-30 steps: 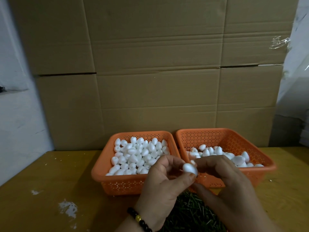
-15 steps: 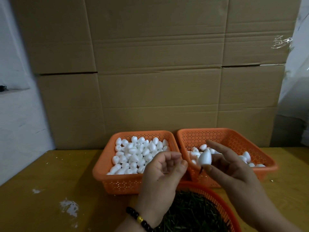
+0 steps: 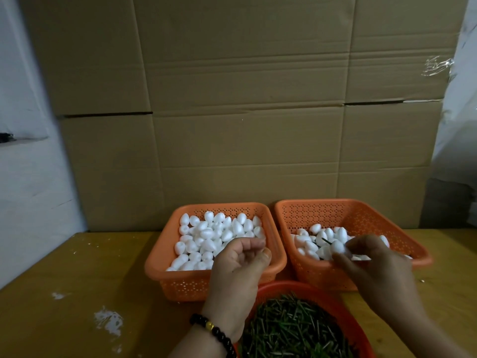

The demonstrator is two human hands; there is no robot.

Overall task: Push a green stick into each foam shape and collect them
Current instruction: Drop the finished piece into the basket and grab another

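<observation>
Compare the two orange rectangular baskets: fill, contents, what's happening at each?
The left basket is nearly full of plain foam shapes; the right basket has fewer, heaped near its front-left. A green stick shows in the right basket, none in the left. The right hand reaches into the right basket; the left hand hovers at the left's front. Both are perforated orange plastic.
</observation>
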